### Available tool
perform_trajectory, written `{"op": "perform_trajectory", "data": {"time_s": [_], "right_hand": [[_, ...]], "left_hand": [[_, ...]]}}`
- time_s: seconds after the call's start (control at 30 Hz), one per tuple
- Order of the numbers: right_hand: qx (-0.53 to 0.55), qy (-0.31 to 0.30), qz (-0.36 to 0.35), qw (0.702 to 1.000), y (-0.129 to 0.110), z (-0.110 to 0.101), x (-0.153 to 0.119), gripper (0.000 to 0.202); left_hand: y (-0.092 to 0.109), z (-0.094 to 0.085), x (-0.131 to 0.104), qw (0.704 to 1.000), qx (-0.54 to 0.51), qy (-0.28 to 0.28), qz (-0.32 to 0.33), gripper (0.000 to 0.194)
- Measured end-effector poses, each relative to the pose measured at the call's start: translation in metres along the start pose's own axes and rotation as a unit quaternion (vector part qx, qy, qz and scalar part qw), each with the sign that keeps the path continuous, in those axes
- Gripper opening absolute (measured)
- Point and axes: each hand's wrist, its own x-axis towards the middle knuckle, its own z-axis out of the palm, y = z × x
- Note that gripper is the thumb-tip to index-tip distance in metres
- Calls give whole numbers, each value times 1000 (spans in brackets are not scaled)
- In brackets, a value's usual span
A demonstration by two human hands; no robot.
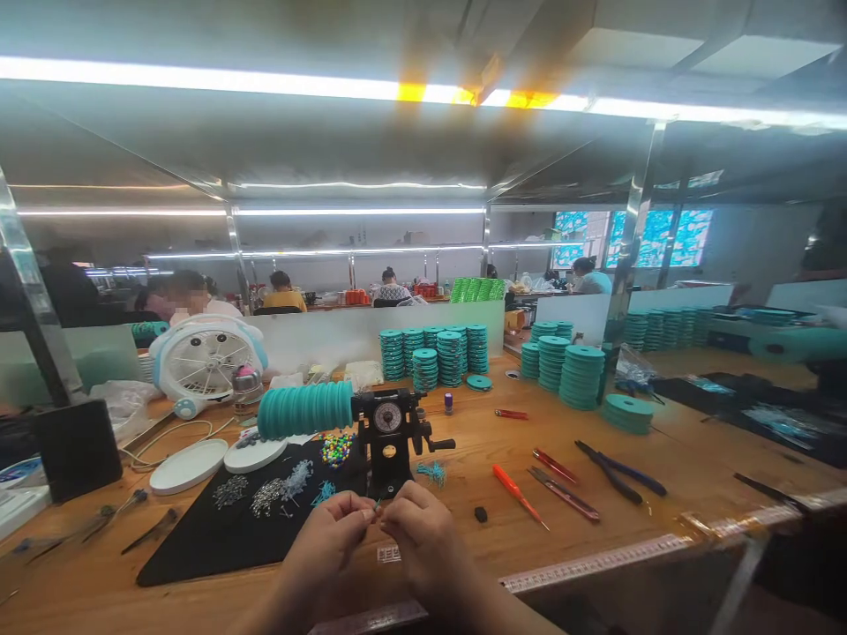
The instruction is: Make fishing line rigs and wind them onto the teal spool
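Note:
My left hand [337, 529] and my right hand [423, 534] meet at the fingertips, both pinched. Between them shows a tiny greenish piece [378, 507], too small to name. Just beyond my hands stands a black hand-cranked winding machine [389, 445] with a round dial and a crank at its right. A row of teal spools [304, 409] sits on its left side. On the black mat [218, 538] left of my hands lie multicoloured beads [336, 449], small metal parts [268, 498], clear pieces [297, 479] and teal bits [324, 492]. More teal bits [431, 474] lie right of the machine.
Pliers [618, 472], an orange screwdriver [517, 494], a red cutter [562, 494] and a black lump [480, 513] lie to the right. Teal spool stacks [450, 357] stand behind, more [582, 377] at right. A white fan [213, 362] and white lids [189, 466] are left. Several people sit beyond the partition.

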Motion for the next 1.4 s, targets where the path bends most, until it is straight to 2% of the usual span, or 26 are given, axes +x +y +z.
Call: {"op": "perform_trajectory", "data": {"time_s": [0.03,0.1,0.2,0.33,0.47,0.6,0.7,0.83,0.9,0.97,1.03,1.1,1.17,1.2,1.27,1.4], "right_hand": [[-36,-7,-46,998,2,-3,3,22],[-72,-47,-65,994,5,-7,12,19],[-61,-109,16,992,8,-7,29,18],[-54,-92,93,990,9,-2,47,19],[-34,-101,166,980,13,4,54,19],[-17,-134,201,970,18,6,56,18],[-43,-102,189,976,11,-2,51,17],[-101,16,152,983,-7,-10,30,8],[-78,15,178,981,-12,-6,18,7],[-21,-20,210,977,-12,1,9,11],[10,-30,185,982,-8,6,5,15],[-27,-5,85,996,-2,6,6,20],[-74,18,-30,997,2,2,11,22],[-82,17,-61,995,3,-1,15,24],[-61,-12,-48,997,5,-5,24,24],[-32,-51,40,997,7,-3,40,21]], "left_hand": [[2,-1,0,999,28,-4,15,18],[6,-3,0,995,88,-8,54,18],[9,-1,-2,979,163,-5,120,19],[5,5,-1,956,231,21,181,22],[-1,7,1,936,281,42,208,24],[-3,4,2,942,268,16,202,14],[-2,1,3,960,216,14,175,13],[-2,-2,5,992,105,42,58,20],[-3,-2,5,998,49,38,6,21],[-4,-2,5,999,10,31,-13,22],[-4,-3,4,999,0,32,-14,22],[-3,-5,4,999,19,34,-4,22],[-2,-7,4,998,52,25,18,22],[-1,-8,3,997,70,18,33,22],[1,-8,3,992,109,9,64,23],[3,-3,0,975,179,21,130,20]]}}
